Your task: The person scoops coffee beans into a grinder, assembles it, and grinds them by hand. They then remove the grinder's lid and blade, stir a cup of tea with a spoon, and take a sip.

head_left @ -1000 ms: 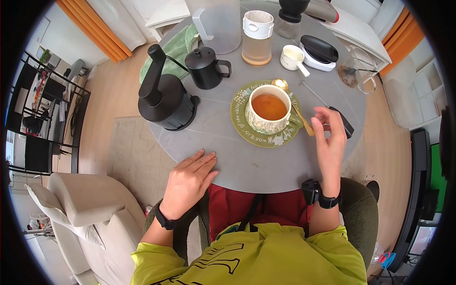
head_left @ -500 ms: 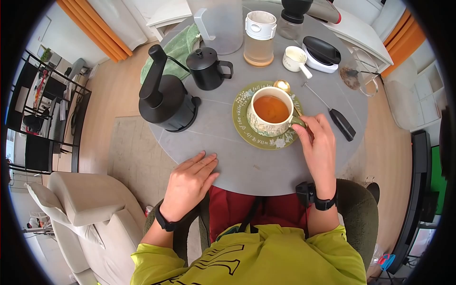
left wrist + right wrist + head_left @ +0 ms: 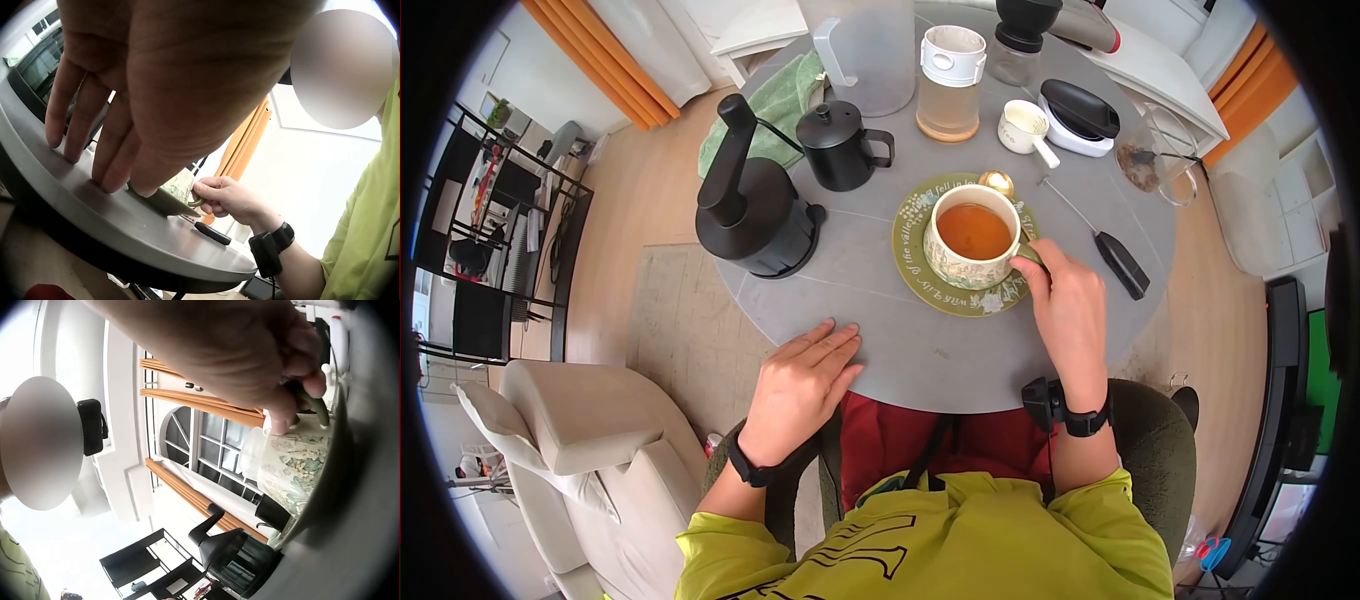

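Cup [image 3: 960, 262], upright and patterned, stands on a green saucer [image 3: 913, 262] with the right hand [image 3: 1072, 312] gripping its handle [image 3: 320, 412] between thumb and fingers. The left hand [image 3: 798, 388] is open, palm down, its fingertips resting on the grey round worktop [image 3: 880, 365], apart from the saucer.

An amber-brown drink [image 3: 974, 232] fills much of the cup, so the filling appears to be done. The right wrist view shows the cup's base down at the saucer: the grip is made, but no lift shows. Whether anything more is to be added or stirred, the pictures cannot tell.

A gold spoon [image 3: 997, 183] lies beside the cup, its bowl at the saucer's far edge. To the right is a whisk with a black grip [image 3: 1122, 265], lying apart from the saucer. Farther out, a small white long-handled cup [image 3: 1022, 128] and a glass vessel with a white collar [image 3: 948, 112] stand behind the saucer. To the left are a black pot [image 3: 838, 150] and a large black device with a lever [image 3: 758, 225], with a green cloth [image 3: 785, 100] behind.
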Demonstrator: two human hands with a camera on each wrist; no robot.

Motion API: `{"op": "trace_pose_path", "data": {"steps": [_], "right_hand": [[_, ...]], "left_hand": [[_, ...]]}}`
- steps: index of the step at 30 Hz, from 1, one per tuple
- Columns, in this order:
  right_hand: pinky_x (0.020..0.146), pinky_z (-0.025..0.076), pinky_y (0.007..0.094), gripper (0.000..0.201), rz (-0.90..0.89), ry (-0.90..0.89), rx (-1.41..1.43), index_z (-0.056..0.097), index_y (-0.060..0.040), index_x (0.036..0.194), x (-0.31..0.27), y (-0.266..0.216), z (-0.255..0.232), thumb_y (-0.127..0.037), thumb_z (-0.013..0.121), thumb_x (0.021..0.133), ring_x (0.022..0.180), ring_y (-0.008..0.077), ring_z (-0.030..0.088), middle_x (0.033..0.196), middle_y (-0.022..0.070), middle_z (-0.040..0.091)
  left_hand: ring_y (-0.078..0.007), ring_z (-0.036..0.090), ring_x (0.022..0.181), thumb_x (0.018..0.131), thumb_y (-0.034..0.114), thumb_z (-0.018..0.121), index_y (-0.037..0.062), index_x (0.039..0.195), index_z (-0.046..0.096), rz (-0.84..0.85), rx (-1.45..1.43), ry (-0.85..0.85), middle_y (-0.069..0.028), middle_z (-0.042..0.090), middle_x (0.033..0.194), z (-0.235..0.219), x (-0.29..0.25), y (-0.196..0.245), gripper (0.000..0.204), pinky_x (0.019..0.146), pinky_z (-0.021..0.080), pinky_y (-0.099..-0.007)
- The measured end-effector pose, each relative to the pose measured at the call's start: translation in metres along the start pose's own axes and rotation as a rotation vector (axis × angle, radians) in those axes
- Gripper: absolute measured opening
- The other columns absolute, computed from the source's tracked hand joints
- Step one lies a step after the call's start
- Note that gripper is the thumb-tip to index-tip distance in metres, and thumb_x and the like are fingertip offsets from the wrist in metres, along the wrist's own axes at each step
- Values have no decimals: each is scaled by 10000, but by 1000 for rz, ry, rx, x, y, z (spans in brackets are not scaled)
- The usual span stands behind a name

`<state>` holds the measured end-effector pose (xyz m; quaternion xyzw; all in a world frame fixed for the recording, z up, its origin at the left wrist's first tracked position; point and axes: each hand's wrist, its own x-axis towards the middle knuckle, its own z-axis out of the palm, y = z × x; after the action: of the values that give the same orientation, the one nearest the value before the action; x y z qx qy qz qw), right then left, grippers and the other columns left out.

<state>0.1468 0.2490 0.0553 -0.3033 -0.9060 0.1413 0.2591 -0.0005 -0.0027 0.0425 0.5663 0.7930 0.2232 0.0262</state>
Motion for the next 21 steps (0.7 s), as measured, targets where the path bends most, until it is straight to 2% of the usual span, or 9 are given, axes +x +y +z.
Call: {"op": "trace_pose_path", "data": {"steps": [7,12,15,19,21], "right_hand": [[539,435,397,193,97,-1,191,640,-6,947,-3,2,-1,-182,693,888,586,343,557,684,178,595],[514,396,320,165,135,42,412,648,5,990,-17,-6,-19,-98,702,872,536,237,482,684,135,563],[513,383,293,165,126,23,442,644,23,980,-26,-15,-39,-71,708,859,551,208,484,709,125,563],[531,395,320,179,-8,68,414,626,42,931,-34,-22,-56,-47,719,807,581,246,517,712,125,569],[521,378,332,193,-19,90,442,624,45,908,-37,-27,-60,-74,719,789,559,258,499,683,120,547]], "left_hand": [[-309,645,1123,826,119,721,12,1079,712,-6,-9,-2,-111,699,1156,0,1,-1,275,935,523,-381],[-305,655,1100,828,127,720,8,1049,716,-2,-9,10,-105,704,1140,0,2,-3,251,920,531,-383],[-300,664,1077,828,131,719,6,1024,717,3,-7,23,-96,707,1130,2,2,-4,232,900,541,-381],[-290,661,1094,826,116,723,26,1050,721,-13,-13,10,-90,713,1123,1,3,-4,241,904,540,-372],[-287,662,1093,823,114,722,31,1050,721,-24,-7,10,-89,713,1122,1,3,-4,242,902,541,-372]]}}
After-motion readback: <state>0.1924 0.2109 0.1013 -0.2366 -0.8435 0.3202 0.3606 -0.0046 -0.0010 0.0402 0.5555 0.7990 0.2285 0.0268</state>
